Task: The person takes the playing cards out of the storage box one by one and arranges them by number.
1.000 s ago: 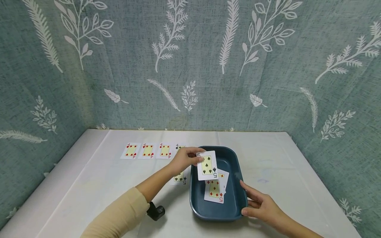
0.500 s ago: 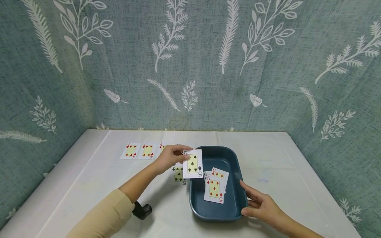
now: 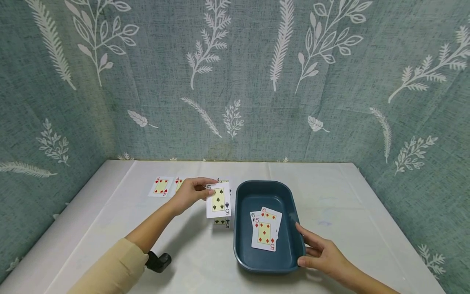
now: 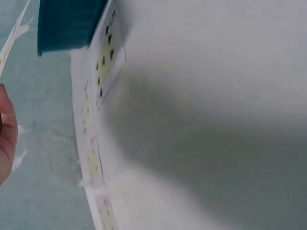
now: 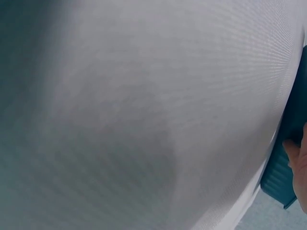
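My left hand (image 3: 189,196) pinches a five of spades (image 3: 218,206) by its upper left edge, face up, over the table left of a dark blue tray (image 3: 240,245). Partly behind that card lies a five of clubs (image 3: 220,223). Above it, a row of fours lies at the back, partly hidden by the hand; a four of hearts (image 3: 160,186) is at its left end. Inside the tray, a five of diamonds (image 3: 264,234) overlaps a six of diamonds (image 3: 271,214) and a black six (image 3: 253,215). My right hand (image 3: 323,253) rests against the tray's right side, fingers fairly straight.
The white-covered table (image 3: 330,196) meets a green leaf-patterned cloth wall (image 3: 235,81) at the back and sides. A black wrist-worn device (image 3: 159,262) sticks out below the left forearm.
My left hand has carried the five of spades leftward from above the tray to above the cards on the table. The right hand and tray stay where they were.
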